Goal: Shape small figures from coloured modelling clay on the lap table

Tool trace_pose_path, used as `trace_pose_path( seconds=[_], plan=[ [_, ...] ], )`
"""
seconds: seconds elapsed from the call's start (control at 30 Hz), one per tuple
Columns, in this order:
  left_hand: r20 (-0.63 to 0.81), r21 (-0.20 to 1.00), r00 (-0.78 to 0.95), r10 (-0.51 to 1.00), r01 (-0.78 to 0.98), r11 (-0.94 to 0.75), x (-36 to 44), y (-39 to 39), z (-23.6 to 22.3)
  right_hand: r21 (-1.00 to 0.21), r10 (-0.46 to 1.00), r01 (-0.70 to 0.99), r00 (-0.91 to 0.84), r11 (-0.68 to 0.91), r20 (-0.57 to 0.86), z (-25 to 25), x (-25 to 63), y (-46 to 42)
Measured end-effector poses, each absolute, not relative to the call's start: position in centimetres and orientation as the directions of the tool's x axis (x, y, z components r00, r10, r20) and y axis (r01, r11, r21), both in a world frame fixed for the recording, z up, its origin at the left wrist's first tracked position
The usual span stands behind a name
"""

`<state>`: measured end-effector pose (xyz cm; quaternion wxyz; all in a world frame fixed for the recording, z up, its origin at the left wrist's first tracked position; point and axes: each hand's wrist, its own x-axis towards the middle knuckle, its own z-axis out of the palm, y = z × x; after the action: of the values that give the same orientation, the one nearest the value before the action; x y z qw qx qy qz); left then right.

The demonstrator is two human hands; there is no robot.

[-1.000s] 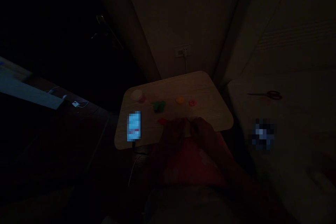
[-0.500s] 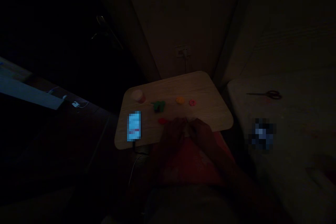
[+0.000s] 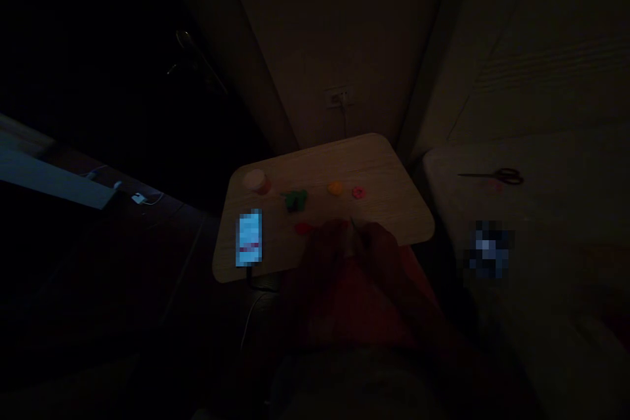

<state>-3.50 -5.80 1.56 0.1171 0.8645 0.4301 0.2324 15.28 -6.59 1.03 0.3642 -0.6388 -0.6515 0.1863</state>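
Note:
The light is very dim. My right hand (image 3: 378,240) is closed at the near edge of the small wooden table (image 3: 384,164), with a thin, stick-like thing (image 3: 353,224) poking out from its fingers. Beside it, my left hand (image 3: 325,244) has its fingers curled down; what they hold is hidden in the dark. A flat red piece (image 3: 303,228) lies just left of that hand. Farther back are a green lump (image 3: 295,200), a yellow-orange piece (image 3: 335,189) and a pink flower-like piece (image 3: 358,192).
At the table's left stand a pale-lidded tub (image 3: 256,181) and a lit phone-like screen (image 3: 249,238) with a cable. Scissors (image 3: 502,176) lie on the pale surface to the right, near a blurred-out object (image 3: 489,249). A wall socket (image 3: 338,97) holds a plug behind the table.
The thin thing at my right fingertips now shows more clearly, and my hands have shifted only slightly. The whole view has moved a little; the pieces on the table keep their places.

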Motion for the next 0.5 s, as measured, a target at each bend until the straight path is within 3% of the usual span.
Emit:
trace_pose_path(
  seconds=[0.13, 0.23, 0.37, 0.5],
  plan=[
    [0.394, 0.455, 0.367, 0.843, 0.719, -0.525, -2.3, -5.4, 2.1, -0.714, 0.964, 0.693, 0.111, 0.1, 0.242, 1.1, 15.8, -6.5],
    [0.385, 0.444, 0.279, 0.88, 0.78, -0.441, -1.1, -4.3, 2.5, -0.713, 0.96, 0.691, 0.101, 0.122, 0.261, 1.2, 15.9, -6.4],
    [0.323, 0.385, 0.337, 0.884, 0.807, -0.448, -0.3, -3.1, 2.7, -0.694, 0.961, 0.708, 0.085, 0.128, 0.264, 1.0, 15.8, -6.4],
    [0.337, 0.435, 0.364, 0.868, 0.757, -0.487, -0.5, -3.0, 2.7, -0.669, 0.961, 0.728, 0.055, 0.147, 0.271, 0.9, 15.7, -6.4]
  ],
)
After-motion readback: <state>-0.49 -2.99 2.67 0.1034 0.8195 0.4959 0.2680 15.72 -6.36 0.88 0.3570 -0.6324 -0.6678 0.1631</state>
